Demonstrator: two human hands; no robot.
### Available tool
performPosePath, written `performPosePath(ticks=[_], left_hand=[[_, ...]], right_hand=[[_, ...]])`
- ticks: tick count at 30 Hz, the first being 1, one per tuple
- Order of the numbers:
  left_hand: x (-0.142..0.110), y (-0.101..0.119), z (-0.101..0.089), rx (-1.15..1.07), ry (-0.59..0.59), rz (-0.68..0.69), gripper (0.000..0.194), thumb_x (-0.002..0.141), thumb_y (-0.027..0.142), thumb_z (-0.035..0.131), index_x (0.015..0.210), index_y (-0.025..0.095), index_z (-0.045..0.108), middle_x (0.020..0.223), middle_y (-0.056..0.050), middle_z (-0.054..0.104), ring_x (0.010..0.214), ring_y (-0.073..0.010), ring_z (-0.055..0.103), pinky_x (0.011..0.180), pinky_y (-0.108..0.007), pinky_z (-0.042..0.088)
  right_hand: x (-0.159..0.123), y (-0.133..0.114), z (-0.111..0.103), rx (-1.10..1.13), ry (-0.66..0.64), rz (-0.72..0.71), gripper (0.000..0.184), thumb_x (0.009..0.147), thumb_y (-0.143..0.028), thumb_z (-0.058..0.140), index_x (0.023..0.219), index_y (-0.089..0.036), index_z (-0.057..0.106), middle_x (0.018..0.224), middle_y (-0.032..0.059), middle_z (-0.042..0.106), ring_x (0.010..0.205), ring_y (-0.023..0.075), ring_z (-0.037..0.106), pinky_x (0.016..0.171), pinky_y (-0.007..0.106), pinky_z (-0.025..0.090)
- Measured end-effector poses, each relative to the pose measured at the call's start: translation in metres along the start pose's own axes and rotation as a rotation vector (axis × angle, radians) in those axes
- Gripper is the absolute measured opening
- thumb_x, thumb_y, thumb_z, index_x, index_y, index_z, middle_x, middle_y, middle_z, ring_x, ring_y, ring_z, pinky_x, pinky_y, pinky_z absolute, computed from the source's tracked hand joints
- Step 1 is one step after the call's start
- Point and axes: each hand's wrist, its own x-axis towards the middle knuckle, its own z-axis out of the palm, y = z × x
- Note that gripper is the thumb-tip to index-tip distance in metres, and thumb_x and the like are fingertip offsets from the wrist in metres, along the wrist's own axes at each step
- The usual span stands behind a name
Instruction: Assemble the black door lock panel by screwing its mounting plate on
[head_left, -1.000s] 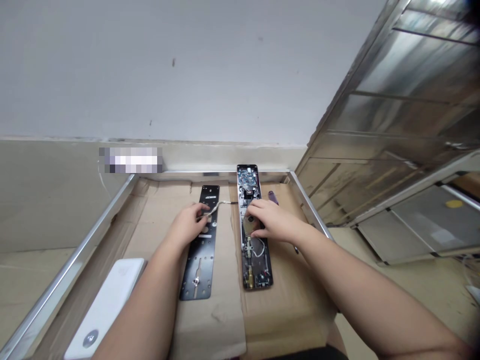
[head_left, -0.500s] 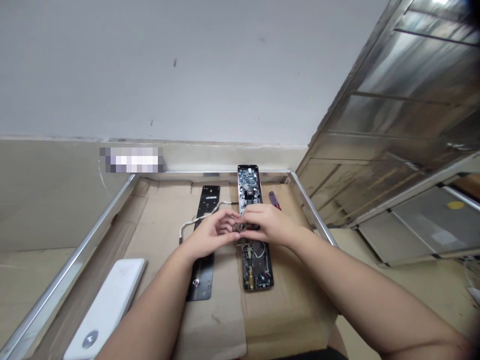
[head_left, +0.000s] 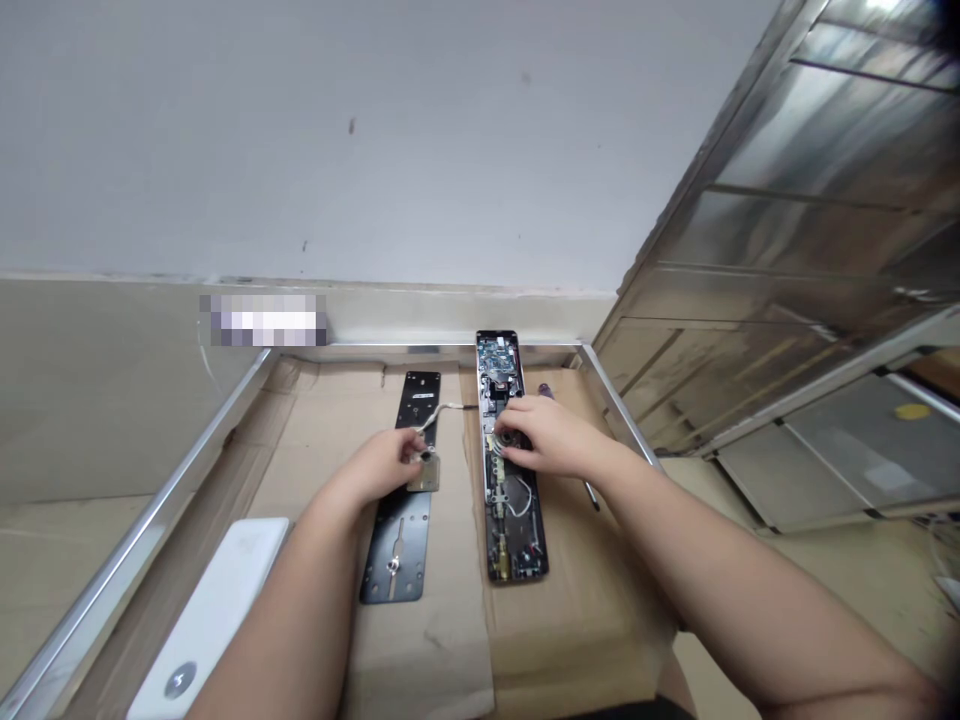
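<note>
In the head view, a long open electronic lock housing lies on the cardboard, with a green-blue circuit board at its far end. My right hand reaches over its middle, fingers curled at a small round part; what they grip is partly hidden. Between the fingers of my left hand is a small metal plate, above the black mounting plate. A pale braided cable runs from the housing towards the left hand.
Cardboard lines the metal-framed table. A white cover with a round silver button rests at the left. Partly behind my right hand lies a screwdriver. A wall stands behind, and a metal door is at the right.
My hands have moved apart. The left went left with the small metal plate, away from the housing; the right stays over the housing's middle. The screwdriver's shaft now shows below my right forearm.
</note>
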Motion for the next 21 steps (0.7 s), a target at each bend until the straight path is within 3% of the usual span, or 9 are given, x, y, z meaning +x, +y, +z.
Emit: performPosePath(ticks=[5,10,13,17,21], left_hand=[[0.001,-0.003,0.000,0.152,0.086,0.035,0.023,0.061,0.015,0.063,0.083,0.019,0.067,0.095,-0.006,0.063,0.081,-0.0207,0.060,0.072,-0.031,0.045],[0.000,-0.005,-0.001,0.082,0.134,0.065,0.026,0.061,0.011,0.061,0.086,0.019,0.062,0.085,-0.002,0.062,0.075,-0.0185,0.057,0.068,-0.030,0.042],[-0.005,0.010,-0.002,-0.058,0.161,0.122,0.031,0.067,0.009,0.058,0.096,0.020,0.061,0.080,0.001,0.057,0.068,-0.0140,0.053,0.063,-0.027,0.040],[-0.016,0.041,0.002,-0.448,0.017,0.305,0.028,0.081,0.019,0.065,0.108,0.019,0.058,0.095,-0.003,0.062,0.079,-0.0137,0.060,0.071,-0.028,0.048],[-0.019,0.055,0.015,-0.745,-0.227,0.331,0.037,0.083,0.027,0.076,0.110,0.020,0.051,0.097,-0.005,0.067,0.093,-0.0168,0.067,0.087,-0.034,0.052]], right_hand=[[0.001,0.004,0.003,-0.001,-0.030,0.031,0.015,0.085,-0.022,0.067,0.100,-0.020,0.069,0.101,0.0075,0.069,0.094,0.0236,0.064,0.082,0.037,0.047],[0.002,0.004,0.003,-0.032,0.004,-0.008,0.009,0.087,-0.022,0.065,0.095,-0.019,0.068,0.097,0.0075,0.070,0.090,0.0238,0.065,0.081,0.038,0.048],[0.001,-0.001,0.001,0.005,0.086,-0.051,0.011,0.092,-0.027,0.062,0.098,-0.019,0.066,0.097,0.0075,0.069,0.092,0.0230,0.064,0.082,0.037,0.050],[0.002,-0.008,0.005,0.089,0.151,-0.180,0.018,0.100,-0.031,0.053,0.108,-0.020,0.064,0.101,0.0077,0.070,0.095,0.0212,0.065,0.085,0.036,0.052],[0.003,-0.017,0.012,0.093,0.167,-0.283,0.019,0.101,-0.030,0.049,0.109,-0.020,0.064,0.100,0.0075,0.070,0.090,0.0190,0.064,0.080,0.034,0.053]])
